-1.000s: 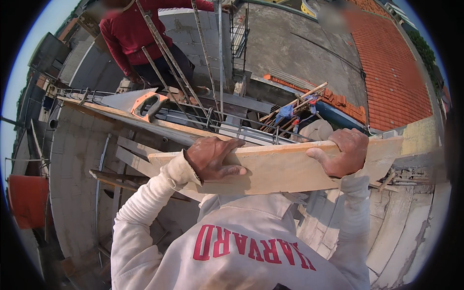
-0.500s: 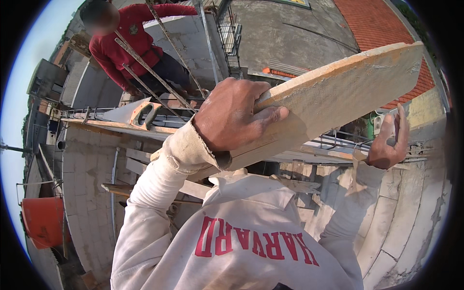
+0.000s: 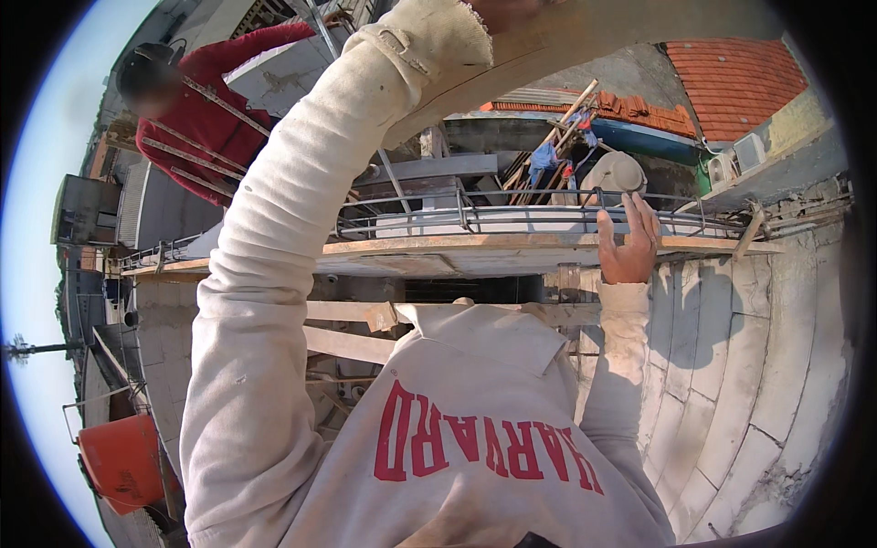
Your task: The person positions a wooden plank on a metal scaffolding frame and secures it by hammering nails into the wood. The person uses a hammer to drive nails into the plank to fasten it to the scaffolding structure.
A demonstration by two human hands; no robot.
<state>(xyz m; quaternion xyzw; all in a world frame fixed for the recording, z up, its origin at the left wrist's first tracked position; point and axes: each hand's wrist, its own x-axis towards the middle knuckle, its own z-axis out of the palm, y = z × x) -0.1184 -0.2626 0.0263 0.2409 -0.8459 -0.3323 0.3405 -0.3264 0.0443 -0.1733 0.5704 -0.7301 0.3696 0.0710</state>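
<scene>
My left hand [image 3: 512,13] is raised at the top edge of the view, mostly cut off, gripping a wide wooden board [image 3: 630,26]. The board slants up to the right, and its far end runs out of view. My right hand [image 3: 628,245] holds nothing; its fingers point up and stand apart. It is at the edge of a long wooden form board [image 3: 420,247], beside steel reinforcing bars [image 3: 461,217]; whether it touches them I cannot tell. My left sleeve covers part of the form board.
A co-worker in a red top [image 3: 219,100] stands at far left behind thin poles. An orange bucket [image 3: 123,461] is at lower left. A block wall [image 3: 722,402] rises on the right. Beyond the bars are leaning sticks [image 3: 562,132], a round beige object [image 3: 614,173] and tiled roofs [image 3: 731,82].
My left hand has lifted the board up and away, toward the top edge. My right hand has moved left to the form board. The handsaw on the form board is no longer visible.
</scene>
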